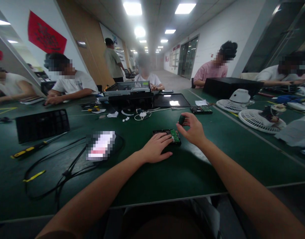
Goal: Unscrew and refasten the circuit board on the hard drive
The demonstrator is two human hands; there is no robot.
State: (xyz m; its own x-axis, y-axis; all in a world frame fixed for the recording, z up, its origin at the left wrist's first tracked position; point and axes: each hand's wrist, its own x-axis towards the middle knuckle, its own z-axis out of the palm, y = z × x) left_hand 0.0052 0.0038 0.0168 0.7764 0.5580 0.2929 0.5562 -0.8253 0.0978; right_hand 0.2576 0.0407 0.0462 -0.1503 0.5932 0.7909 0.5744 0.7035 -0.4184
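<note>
My left hand (156, 147) lies flat with fingers spread over a hard drive (176, 136), which rests on the green table with its green circuit board facing up. The fingers cover much of the drive's left part. Just right of and above the drive, my right hand (192, 129) is closed, thumb and fingers pinching a short dark handle (181, 119), shaped like a screwdriver's. Any shaft below it cannot be made out. Behind, to the right, sits a second drive-like unit (201, 109) with a green board.
On the left are a phone (101, 145), black cables (66, 173), a yellow-black screwdriver (30, 150) and a dark screen (42, 125). White fan parts (260, 121) lie at right. An opened metal case (127, 88) and flat panel (171, 100) stand beyond. Several people work around the table.
</note>
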